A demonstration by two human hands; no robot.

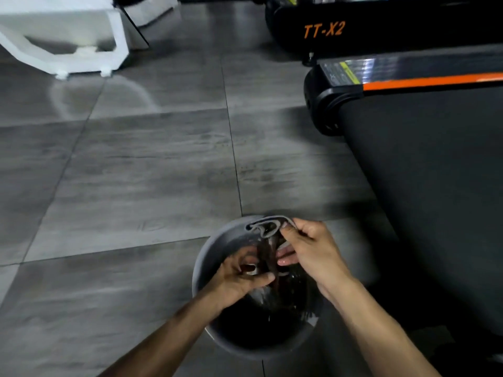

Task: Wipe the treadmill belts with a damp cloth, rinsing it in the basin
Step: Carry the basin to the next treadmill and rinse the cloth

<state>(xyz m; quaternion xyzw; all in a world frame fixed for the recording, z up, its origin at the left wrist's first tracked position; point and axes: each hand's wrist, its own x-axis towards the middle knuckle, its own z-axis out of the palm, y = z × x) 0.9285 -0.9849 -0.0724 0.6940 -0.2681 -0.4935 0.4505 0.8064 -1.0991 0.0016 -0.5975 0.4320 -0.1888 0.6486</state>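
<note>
A grey basin (211, 247) with dark water stands on the floor at the bottom centre. Over it hangs a wet grey cloth (268, 228), folded at the top and twisted into a dark strand below. My right hand (313, 253) pinches the cloth near its upper fold. My left hand (239, 278) grips the twisted lower strand just above the water. The dark treadmill belt (430, 186) runs along the right side, with an orange stripe on its side rail.
A second black treadmill marked TT-X2 (324, 29) sits at the top right. A white plastic object (65, 36) rests on the grey tiled floor (136, 172) at the top left.
</note>
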